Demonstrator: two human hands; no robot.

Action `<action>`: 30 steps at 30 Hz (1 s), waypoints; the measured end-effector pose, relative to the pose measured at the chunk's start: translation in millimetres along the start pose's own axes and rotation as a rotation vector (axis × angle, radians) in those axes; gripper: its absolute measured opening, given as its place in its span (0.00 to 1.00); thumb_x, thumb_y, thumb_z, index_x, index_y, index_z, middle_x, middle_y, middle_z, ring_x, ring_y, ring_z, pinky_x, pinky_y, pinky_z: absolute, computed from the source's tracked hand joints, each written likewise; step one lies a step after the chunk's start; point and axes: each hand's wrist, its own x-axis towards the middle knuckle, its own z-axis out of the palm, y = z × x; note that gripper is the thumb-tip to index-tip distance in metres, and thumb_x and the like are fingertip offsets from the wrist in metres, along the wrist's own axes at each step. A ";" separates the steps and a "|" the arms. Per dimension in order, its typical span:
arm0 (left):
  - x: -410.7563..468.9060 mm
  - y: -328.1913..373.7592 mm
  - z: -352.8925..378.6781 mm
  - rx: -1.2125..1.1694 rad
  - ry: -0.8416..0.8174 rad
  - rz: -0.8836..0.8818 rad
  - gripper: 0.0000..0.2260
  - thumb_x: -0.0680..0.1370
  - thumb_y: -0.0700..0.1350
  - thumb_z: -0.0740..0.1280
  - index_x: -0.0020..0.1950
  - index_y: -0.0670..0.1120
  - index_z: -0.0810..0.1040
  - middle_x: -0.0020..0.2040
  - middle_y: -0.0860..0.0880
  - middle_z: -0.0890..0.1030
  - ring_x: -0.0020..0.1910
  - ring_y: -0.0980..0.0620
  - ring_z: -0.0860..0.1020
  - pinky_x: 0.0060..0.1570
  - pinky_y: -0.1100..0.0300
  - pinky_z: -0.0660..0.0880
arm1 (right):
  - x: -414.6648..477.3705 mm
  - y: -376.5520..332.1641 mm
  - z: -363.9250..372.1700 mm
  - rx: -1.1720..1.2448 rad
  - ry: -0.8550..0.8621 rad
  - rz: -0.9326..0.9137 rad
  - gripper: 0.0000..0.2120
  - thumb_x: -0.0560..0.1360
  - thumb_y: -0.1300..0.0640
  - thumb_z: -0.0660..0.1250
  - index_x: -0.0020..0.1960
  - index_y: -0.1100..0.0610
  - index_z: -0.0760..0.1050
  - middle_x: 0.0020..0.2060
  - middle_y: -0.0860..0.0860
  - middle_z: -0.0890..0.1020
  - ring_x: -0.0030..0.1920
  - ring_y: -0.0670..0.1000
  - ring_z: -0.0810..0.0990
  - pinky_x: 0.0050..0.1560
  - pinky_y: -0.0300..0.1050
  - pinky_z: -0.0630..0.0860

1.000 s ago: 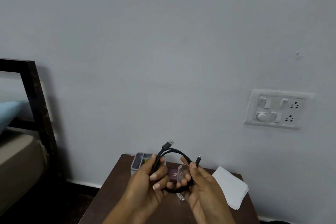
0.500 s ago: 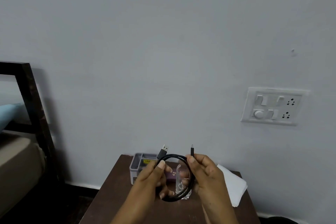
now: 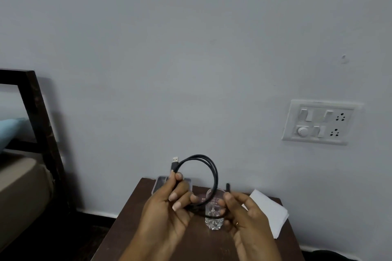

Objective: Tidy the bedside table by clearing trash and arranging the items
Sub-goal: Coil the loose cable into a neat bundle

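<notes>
A black USB cable [image 3: 209, 162] is coiled into a loop and held above the dark brown bedside table [image 3: 192, 246]. My left hand [image 3: 169, 203] pinches the coil near its silver USB plug, which points up. My right hand [image 3: 244, 216] holds the loop's lower right side, with the small plug end sticking up above its fingers. Under the loop a clear glass [image 3: 214, 222] stands on the table. Behind the glass lies a dark maroon item with printed text, mostly hidden.
A grey compartment tray [image 3: 161, 181] sits at the table's back left corner, partly behind my left hand. A white paper [image 3: 271, 212] lies on the right side. A switchboard [image 3: 320, 122] is on the wall. A bed with a dark frame [image 3: 42, 125] stands left.
The cable loop has opened wider and risen. My hands have moved slightly apart, the left keeping the USB end and the right sliding to the loop's lower side.
</notes>
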 end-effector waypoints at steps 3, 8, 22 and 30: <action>-3.3 -5.8 -1.4 0.179 -0.032 -0.096 0.09 0.75 0.45 0.58 0.38 0.41 0.71 0.23 0.51 0.61 0.17 0.58 0.59 0.24 0.62 0.70 | 7.3 2.0 -2.0 -0.048 -0.123 0.018 0.06 0.67 0.63 0.72 0.43 0.62 0.82 0.34 0.59 0.83 0.34 0.54 0.80 0.42 0.50 0.77; -0.7 -6.7 -4.4 0.268 0.038 -0.088 0.09 0.75 0.44 0.60 0.38 0.40 0.70 0.23 0.51 0.61 0.17 0.57 0.59 0.26 0.60 0.68 | 4.0 -16.0 -4.7 0.243 -0.359 0.235 0.19 0.61 0.62 0.71 0.52 0.62 0.81 0.44 0.58 0.85 0.38 0.51 0.84 0.37 0.44 0.80; -2.4 -8.4 -2.5 0.443 0.091 0.013 0.12 0.80 0.44 0.56 0.39 0.41 0.70 0.26 0.50 0.59 0.20 0.56 0.58 0.31 0.59 0.68 | -12.1 -14.5 1.8 -0.560 -0.418 -0.469 0.13 0.71 0.58 0.67 0.47 0.40 0.80 0.46 0.47 0.84 0.50 0.45 0.82 0.50 0.41 0.76; -9.8 -23.3 -3.1 0.939 0.035 0.228 0.10 0.80 0.42 0.57 0.49 0.50 0.78 0.38 0.50 0.79 0.33 0.62 0.78 0.34 0.72 0.73 | -12.1 -2.9 24.4 -1.134 0.082 -1.131 0.08 0.72 0.47 0.60 0.49 0.38 0.72 0.52 0.37 0.72 0.55 0.37 0.66 0.52 0.40 0.69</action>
